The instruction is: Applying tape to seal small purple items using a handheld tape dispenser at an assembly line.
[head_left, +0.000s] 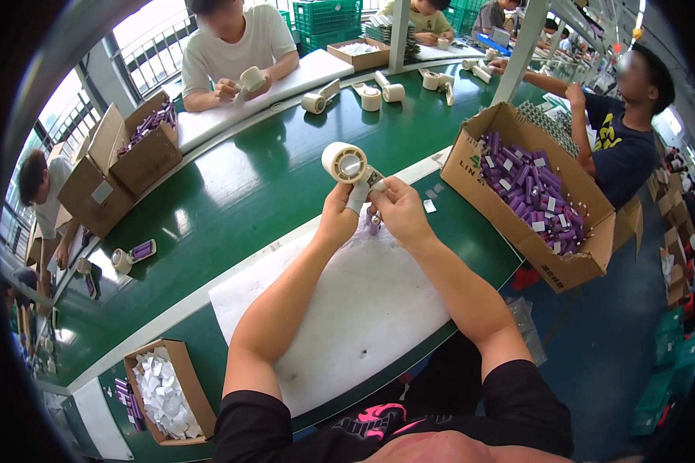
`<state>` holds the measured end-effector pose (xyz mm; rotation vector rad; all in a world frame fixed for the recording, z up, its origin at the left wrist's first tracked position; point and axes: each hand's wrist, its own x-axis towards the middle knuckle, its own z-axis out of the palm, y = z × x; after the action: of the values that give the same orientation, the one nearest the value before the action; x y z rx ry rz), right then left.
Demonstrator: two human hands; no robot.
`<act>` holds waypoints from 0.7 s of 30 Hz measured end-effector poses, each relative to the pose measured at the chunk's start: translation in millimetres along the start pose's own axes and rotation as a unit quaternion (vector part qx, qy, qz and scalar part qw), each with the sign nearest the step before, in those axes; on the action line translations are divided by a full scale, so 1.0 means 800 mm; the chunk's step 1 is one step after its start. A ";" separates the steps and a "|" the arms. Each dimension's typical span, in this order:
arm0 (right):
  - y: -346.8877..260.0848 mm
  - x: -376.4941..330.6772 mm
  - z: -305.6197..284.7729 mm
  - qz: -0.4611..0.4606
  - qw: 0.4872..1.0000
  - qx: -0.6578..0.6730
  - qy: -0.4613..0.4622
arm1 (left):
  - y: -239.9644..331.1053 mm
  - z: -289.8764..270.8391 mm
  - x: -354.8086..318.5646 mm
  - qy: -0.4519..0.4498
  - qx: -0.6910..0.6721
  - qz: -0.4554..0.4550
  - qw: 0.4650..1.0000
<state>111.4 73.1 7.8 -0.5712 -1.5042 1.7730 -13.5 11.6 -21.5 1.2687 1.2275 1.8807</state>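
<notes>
Cream handheld fan (pixel 346 163) — head up-left, handle toward both hands' grip.

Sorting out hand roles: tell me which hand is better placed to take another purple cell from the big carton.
Probably the right hand: the carton of purple cells sits on its side, while the left hand grips the cream device.

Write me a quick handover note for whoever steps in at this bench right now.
Left hand and right hand: together holding up a cream handheld fan, a purple cell under the fingers.
Supplies: box of purple cells to the right; box of white slips lower left.
Done: finished fans lie on the green belt.
Left: many cells remain in the box.
</notes>
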 end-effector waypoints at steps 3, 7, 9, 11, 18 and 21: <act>0.002 0.001 -0.003 0.006 1.000 -0.023 0.002 | 0.001 -0.002 -0.003 -0.008 0.106 0.039 0.994; -0.006 0.001 -0.006 0.003 0.997 -0.077 -0.003 | 0.011 -0.009 -0.003 -0.020 0.272 0.114 0.955; -0.015 0.001 -0.009 0.021 0.996 -0.080 -0.030 | 0.014 -0.010 -0.002 -0.020 0.286 0.204 0.936; -0.023 -0.001 -0.014 0.068 0.994 -0.063 -0.053 | 0.016 -0.010 -0.002 -0.021 0.292 0.248 0.923; -0.021 -0.004 -0.018 0.105 0.984 0.124 -0.070 | 0.004 -0.008 0.000 -0.047 0.253 0.148 0.955; -0.022 -0.001 -0.021 0.126 0.986 0.107 -0.038 | -0.001 -0.009 0.000 -0.048 0.280 0.158 0.946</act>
<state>128.4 84.5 20.9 -0.6098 -1.3131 2.1416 -19.7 9.3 -23.2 1.9286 1.6550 1.7021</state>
